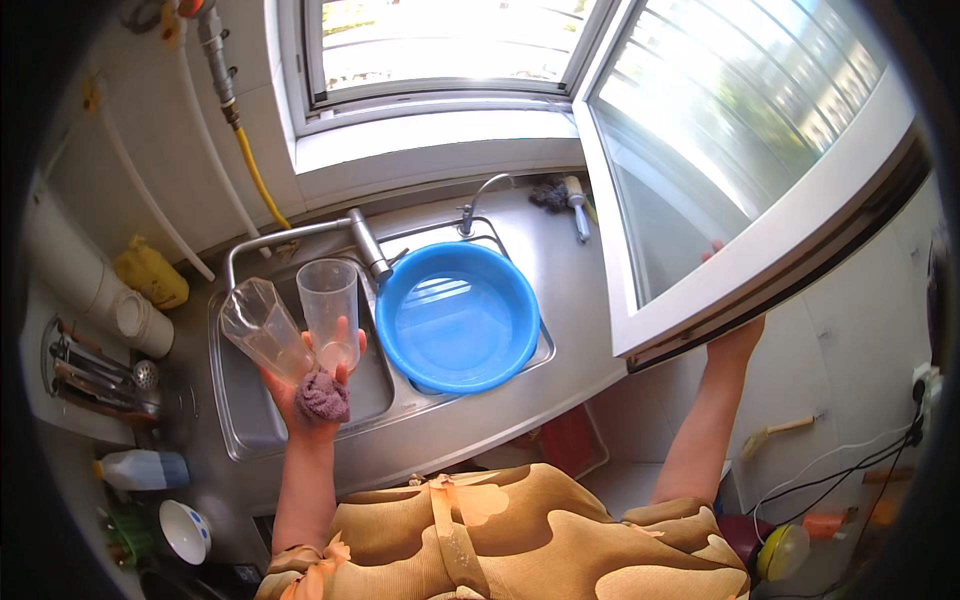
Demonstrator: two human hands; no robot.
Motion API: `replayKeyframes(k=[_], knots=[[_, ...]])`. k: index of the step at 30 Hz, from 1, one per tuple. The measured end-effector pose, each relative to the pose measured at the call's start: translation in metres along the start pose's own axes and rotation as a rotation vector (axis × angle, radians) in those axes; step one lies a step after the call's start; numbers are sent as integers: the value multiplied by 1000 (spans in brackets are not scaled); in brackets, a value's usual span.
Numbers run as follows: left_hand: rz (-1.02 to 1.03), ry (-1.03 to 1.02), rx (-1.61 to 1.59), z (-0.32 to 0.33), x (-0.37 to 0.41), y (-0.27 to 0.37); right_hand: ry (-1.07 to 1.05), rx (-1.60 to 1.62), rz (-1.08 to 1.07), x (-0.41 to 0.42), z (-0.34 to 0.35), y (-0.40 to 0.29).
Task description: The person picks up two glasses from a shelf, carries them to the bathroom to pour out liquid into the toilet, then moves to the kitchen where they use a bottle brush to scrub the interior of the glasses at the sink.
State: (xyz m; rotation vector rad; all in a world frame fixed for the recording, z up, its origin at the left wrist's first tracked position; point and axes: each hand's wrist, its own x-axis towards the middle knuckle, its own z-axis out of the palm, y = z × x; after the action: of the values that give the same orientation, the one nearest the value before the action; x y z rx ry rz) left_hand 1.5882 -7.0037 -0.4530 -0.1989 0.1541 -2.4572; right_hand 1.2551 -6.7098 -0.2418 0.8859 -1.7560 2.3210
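My left hand is raised over the steel sink basin and holds several things together. Between its fingers are a clear faceted tumbler or vase, tilted left, and a clear round-mouthed one, more upright. A bunched purple cloth lies against the same palm. My right hand reaches behind the white frame of the open window sash; the frame hides most of it, with fingertips just showing at the glass. A blue plastic basin holding water sits to the right of the left hand.
A swivel faucet arches over the sink, and a thin curved tap stands behind the basin. A brush and dark scourer lie by the wall. At left are a yellow jug, detergent bottle and bowl.
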Motion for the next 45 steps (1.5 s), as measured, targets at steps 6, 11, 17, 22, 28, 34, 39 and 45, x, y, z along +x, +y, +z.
replayKeyframes(k=[6,11,17,22,28,34,39,45], knots=[[-73,46,-73,11,8,-13,487,-29,-71,24,-73,-31],[-98,33,-77,15,15,-14,563,-48,-173,21,-89,-40],[-145,-22,-45,13,23,-14,668,-720,-503,-10,-79,-46],[-218,25,-39,14,28,-18,97,-722,-635,-67,35,-24],[-375,45,-42,9,32,-27,-668,-432,157,-104,169,35],[-389,59,78,13,30,-46,-977,-278,316,-85,200,55],[-409,42,-19,36,42,-65,-840,-233,264,-68,187,50],[-435,11,-137,21,44,-72,-400,-754,-83,23,114,85]])
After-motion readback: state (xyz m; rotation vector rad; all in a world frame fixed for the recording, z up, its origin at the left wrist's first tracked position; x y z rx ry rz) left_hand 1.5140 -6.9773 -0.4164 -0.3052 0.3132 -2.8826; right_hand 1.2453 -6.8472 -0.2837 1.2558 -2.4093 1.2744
